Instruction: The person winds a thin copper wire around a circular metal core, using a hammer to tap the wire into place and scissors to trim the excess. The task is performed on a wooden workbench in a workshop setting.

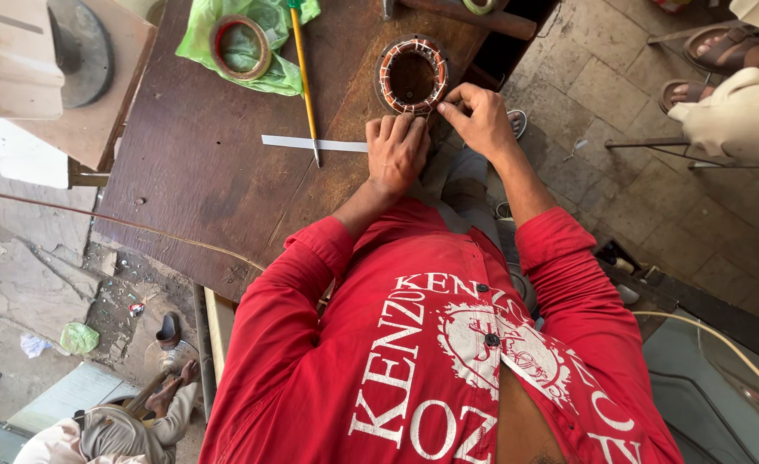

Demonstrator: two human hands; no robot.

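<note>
Just ahead of both hands on the desk sits the copper-wound stator ring, right hand pinching its near rim, left hand curled beside it, grip unclear—looks heavy, stiff, with fragile windings, best held by the outer shell.

We are at a roadside repair workshop, open to the street. A scarred wooden table carries a motor stator with copper windings, a roll of tape on a green plastic bag, a pencil and a white paper strip. Around us lie stone paving, loose cable and street litter.
</note>
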